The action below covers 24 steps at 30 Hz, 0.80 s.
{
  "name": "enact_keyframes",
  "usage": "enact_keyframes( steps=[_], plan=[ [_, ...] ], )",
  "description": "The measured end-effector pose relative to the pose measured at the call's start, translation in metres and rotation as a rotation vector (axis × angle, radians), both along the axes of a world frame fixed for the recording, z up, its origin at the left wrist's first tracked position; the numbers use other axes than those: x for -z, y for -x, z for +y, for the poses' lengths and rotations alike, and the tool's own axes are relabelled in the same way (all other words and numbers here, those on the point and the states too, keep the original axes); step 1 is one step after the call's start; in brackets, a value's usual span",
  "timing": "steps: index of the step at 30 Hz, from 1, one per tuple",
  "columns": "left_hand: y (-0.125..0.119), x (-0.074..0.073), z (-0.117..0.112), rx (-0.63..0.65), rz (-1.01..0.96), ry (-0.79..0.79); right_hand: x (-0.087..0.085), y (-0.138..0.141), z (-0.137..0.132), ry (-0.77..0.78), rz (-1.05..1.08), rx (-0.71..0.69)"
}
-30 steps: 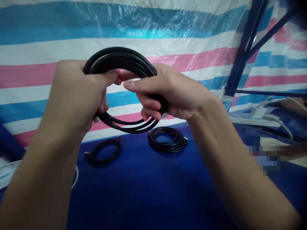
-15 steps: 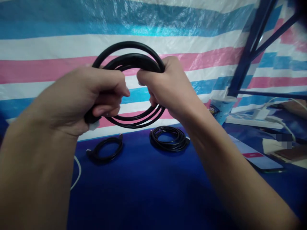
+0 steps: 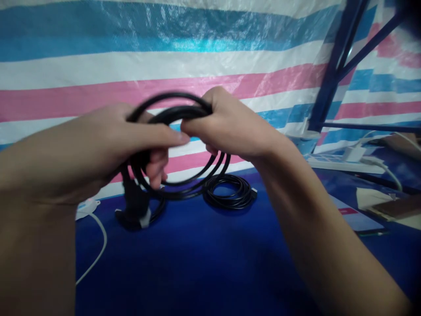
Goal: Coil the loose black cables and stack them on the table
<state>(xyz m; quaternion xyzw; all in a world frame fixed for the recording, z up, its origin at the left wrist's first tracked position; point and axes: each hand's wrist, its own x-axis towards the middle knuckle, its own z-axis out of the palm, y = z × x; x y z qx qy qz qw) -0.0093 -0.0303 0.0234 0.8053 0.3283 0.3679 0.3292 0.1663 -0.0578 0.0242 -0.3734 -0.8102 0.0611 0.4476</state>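
A coiled black cable (image 3: 184, 193) is held up over the blue table (image 3: 204, 254), its loops running between my two hands. My left hand (image 3: 131, 136) is closed around the left side of the coil, thumb stretched along the top. Below it hangs the cable's thick black plug (image 3: 135, 199) with a pale end. My right hand (image 3: 226, 123) grips the upper right of the loops, thumb pressed over them. Behind the plug lies a smaller black cable coil (image 3: 159, 210), partly covered. Another coiled black cable (image 3: 230, 192) rests on the table to its right.
At the right are a phone (image 3: 357, 215), a white power strip (image 3: 345, 164) with plugged-in adapters, and a cup (image 3: 302, 141). A white cord (image 3: 104, 239) curves from a white object (image 3: 87, 207) at the left. Striped sheeting (image 3: 197, 44) hangs behind, beside a blue metal frame (image 3: 332, 83).
Both hands have lowered the coil toward the table. The plug end now dangles below my left hand, and my left thumb has straightened.
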Motion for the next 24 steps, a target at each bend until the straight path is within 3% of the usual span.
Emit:
enact_keyframes(
  steps=[3,8,12,15,19,21,24],
  plan=[
    [-0.004,0.001,0.001,0.070,0.119,-0.003,0.001,-0.002,0.002,0.015,-0.170,-0.001],
    [-0.026,0.004,0.004,-0.337,0.138,-0.262,0.007,0.002,0.018,-0.112,-0.125,0.261],
    [-0.033,0.006,0.001,-0.430,0.005,-0.431,0.007,0.005,0.020,-0.129,-0.026,0.253],
    [-0.034,0.008,0.002,-0.415,-0.105,-0.506,0.007,0.006,0.017,-0.146,0.007,0.249],
    [-0.039,0.011,0.007,-0.369,-0.174,-0.419,0.007,-0.003,0.019,-0.095,0.134,0.142],
    [-0.041,0.011,0.006,-0.261,-0.327,-0.382,0.006,-0.009,0.019,-0.058,0.318,0.037],
    [-0.040,0.007,-0.001,0.005,-0.577,-0.298,0.000,-0.011,0.014,-0.025,0.572,-0.059]
  ],
)
